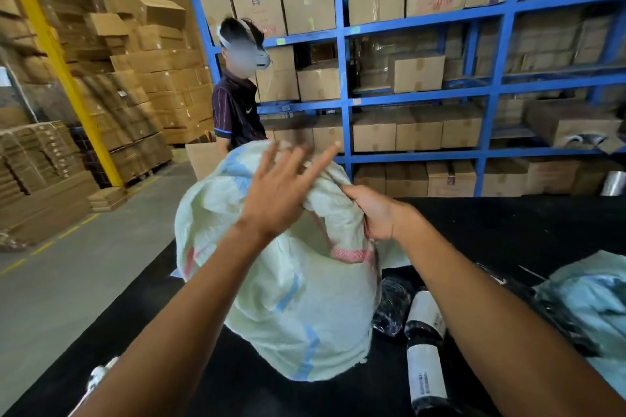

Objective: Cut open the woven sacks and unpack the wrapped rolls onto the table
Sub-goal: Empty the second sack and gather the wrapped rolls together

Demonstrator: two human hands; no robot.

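A pale green woven sack [298, 308] with blue and pink stripes stands bulging on the black table [508, 234]. My right hand [372, 213] grips a bunched fold of the sack near its top right. Above the top of the sack, my left hand [284, 186] hovers with its fingers spread and nothing in it. Two black wrapped rolls lie to the right of the sack: one with a white label [425, 349] and a shorter one [393, 305] half behind the sack.
Another pale woven sack [589, 308] lies at the table's right edge. A person [237, 101] wearing a headset stands behind the table. Blue shelving [494, 85] full of cartons fills the back. Stacked cardboard and a yellow post [57, 57] are on the left.
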